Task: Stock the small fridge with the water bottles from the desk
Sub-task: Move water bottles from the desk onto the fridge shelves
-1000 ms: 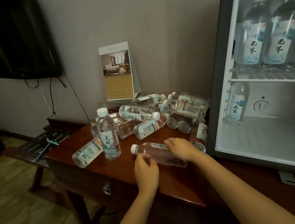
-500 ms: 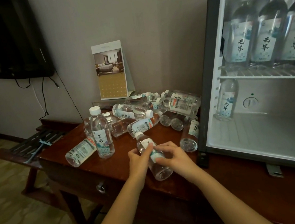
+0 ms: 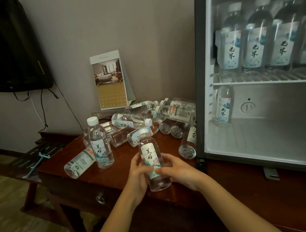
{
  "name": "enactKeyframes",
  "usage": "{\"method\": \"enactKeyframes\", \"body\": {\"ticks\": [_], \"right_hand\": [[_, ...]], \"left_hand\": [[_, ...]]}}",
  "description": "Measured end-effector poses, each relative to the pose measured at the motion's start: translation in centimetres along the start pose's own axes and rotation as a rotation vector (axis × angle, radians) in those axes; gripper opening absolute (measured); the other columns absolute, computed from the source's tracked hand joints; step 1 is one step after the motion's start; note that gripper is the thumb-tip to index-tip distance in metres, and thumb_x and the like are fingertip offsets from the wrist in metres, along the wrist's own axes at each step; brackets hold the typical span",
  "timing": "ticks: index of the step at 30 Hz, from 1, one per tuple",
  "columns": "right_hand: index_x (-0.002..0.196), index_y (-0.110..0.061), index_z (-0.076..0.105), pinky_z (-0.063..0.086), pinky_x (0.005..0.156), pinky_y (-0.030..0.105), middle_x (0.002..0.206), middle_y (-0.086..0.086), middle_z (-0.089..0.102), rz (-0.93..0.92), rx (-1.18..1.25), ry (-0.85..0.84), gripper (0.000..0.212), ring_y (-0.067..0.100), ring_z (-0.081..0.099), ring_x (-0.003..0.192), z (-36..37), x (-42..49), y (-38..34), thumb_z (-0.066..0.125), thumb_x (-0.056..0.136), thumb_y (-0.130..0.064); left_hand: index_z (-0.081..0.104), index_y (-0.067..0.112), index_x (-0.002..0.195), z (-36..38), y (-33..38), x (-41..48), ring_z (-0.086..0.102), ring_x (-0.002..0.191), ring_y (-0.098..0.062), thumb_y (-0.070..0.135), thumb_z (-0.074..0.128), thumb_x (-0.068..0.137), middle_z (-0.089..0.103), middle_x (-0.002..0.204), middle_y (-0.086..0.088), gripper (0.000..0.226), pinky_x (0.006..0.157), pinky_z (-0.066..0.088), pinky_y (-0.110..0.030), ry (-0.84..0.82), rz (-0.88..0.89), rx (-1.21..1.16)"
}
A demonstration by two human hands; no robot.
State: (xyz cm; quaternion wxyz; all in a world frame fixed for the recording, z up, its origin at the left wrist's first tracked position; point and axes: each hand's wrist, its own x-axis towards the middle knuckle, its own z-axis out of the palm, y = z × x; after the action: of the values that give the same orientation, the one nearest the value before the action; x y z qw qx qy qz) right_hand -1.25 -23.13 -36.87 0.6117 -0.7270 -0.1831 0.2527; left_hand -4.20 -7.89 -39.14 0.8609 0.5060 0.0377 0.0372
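Note:
A clear water bottle (image 3: 152,158) with a white cap and a pale label stands upright at the desk's front edge. My left hand (image 3: 136,174) and my right hand (image 3: 177,168) grip its lower half from both sides. Behind it, several more bottles (image 3: 175,110) lie in a heap on the wooden desk (image 3: 68,178). One bottle (image 3: 100,144) stands upright at the left, another (image 3: 79,162) lies beside it. The small fridge (image 3: 198,70) stands open at the right, with several bottles (image 3: 255,38) on its wire shelf and one bottle (image 3: 223,106) on the floor below.
A desk calendar (image 3: 110,80) leans against the wall behind the heap. A black TV (image 3: 1,46) hangs at upper left with cables below. A low slatted rack (image 3: 35,152) stands left of the desk. A bottle (image 3: 188,144) lies against the fridge frame.
The bottle that lay on its side under both hands has been turned and stood upright. Both hands moved in to grip its lower half.

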Motion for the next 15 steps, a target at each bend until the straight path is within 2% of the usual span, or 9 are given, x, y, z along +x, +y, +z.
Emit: {"method": "enactKeyframes", "body": {"ticks": [4,7,10,15], "right_hand": [[0.133,-0.037,0.032,0.051,0.067,0.013,0.11,-0.012,0.063,-0.089,-0.055,0.025,0.072,-0.002,0.063,0.095,-0.5,-1.2,0.0,0.074,0.077,-0.023],[0.132,-0.036,0.035,0.052,0.076,0.015,0.116,-0.014,0.06,-0.17,-0.072,0.058,0.075,-0.002,0.06,0.103,-1.0,-2.5,0.0,0.078,0.073,-0.023],[0.125,-0.042,0.04,0.052,0.087,0.023,0.117,-0.015,0.061,-0.256,-0.075,0.09,0.069,0.0,0.058,0.11,-2.1,-4.0,0.2,0.078,0.072,-0.02],[0.127,-0.046,0.039,0.051,0.084,0.017,0.117,-0.021,0.06,-0.354,-0.111,0.196,0.071,-0.002,0.056,0.112,-5.3,-7.3,-0.2,0.078,0.073,-0.02]], "left_hand": [[0.041,0.024,0.126,1.6,0.2,-0.7,0.065,0.102,-0.027,-0.006,0.061,0.047,0.067,0.112,-0.008,0.086,0.073,0.053,-0.036,-0.077,0.066,0.14],[0.044,0.031,0.124,3.0,0.7,-1.6,0.064,0.105,-0.02,-0.005,0.062,0.051,0.068,0.11,0.001,0.084,0.078,0.053,-0.035,-0.141,0.131,0.312],[0.047,0.033,0.12,5.1,1.0,-2.5,0.064,0.103,-0.014,-0.005,0.064,0.052,0.068,0.109,0.004,0.08,0.075,0.054,-0.027,-0.2,0.183,0.422],[0.045,0.031,0.122,9.1,0.8,-3.1,0.062,0.105,-0.007,-0.008,0.069,0.061,0.067,0.112,0.009,0.076,0.075,0.051,-0.017,-0.314,0.242,0.507]]}}
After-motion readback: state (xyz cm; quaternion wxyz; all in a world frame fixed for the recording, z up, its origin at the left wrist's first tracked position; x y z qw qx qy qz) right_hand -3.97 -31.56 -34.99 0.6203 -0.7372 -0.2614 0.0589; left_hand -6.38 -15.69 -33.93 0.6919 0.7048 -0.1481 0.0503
